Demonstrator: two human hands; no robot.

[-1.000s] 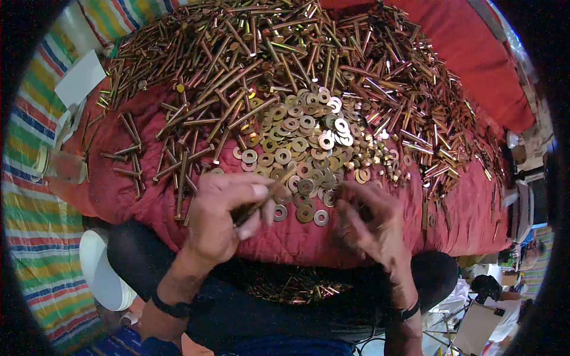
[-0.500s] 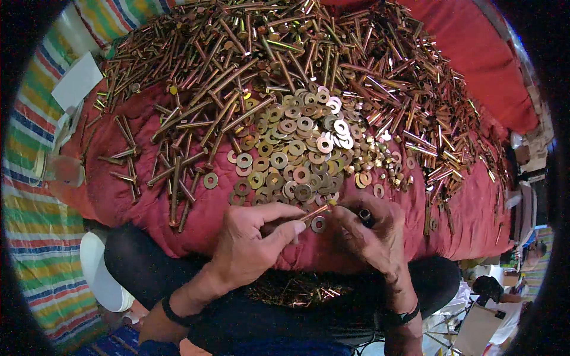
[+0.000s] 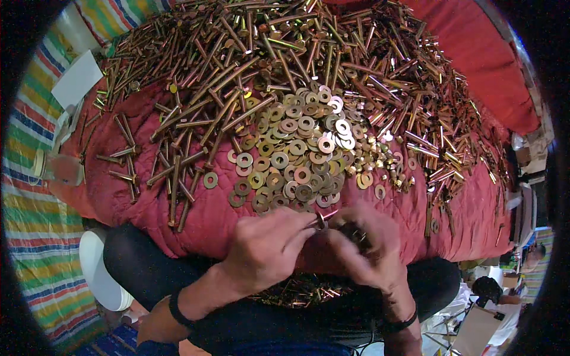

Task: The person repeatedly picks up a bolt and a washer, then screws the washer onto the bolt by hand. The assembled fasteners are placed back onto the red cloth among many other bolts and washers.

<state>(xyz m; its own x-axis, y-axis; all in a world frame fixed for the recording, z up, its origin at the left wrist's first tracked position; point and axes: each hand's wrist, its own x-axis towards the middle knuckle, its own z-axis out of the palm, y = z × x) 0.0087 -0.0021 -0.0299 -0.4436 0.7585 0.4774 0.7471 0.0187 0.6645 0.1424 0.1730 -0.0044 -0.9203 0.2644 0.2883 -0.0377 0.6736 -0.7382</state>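
Observation:
Between the thumb and fingers of my left hand (image 3: 264, 246) is a thin copper-coloured bolt (image 3: 331, 214), its tip pointing right. A washer (image 3: 322, 221) shows tilted at the bolt, just past the fingertips; whether it is around the shank I cannot tell. My right hand (image 3: 374, 246) is close by on the right, smeared by motion, its fingers curled over small dark metal pieces (image 3: 355, 233) whose kind is unclear. Directly beyond both hands lies a heap of flat washers (image 3: 291, 157), with small brassy nuts (image 3: 380, 157) at its right side.
A large pile of bolts (image 3: 261, 47) covers the back and right of the red quilted cloth (image 3: 214, 216). Loose bolts (image 3: 178, 172) lie at left. More metal pieces (image 3: 303, 291) sit between my legs. A white card (image 3: 77, 80) and clear jar (image 3: 62, 169) stand far left.
My left hand has turned over, its back now facing up, and the bolt is mostly hidden. A washer now shows tilted at the bolt. My right hand has shifted slightly and blurred.

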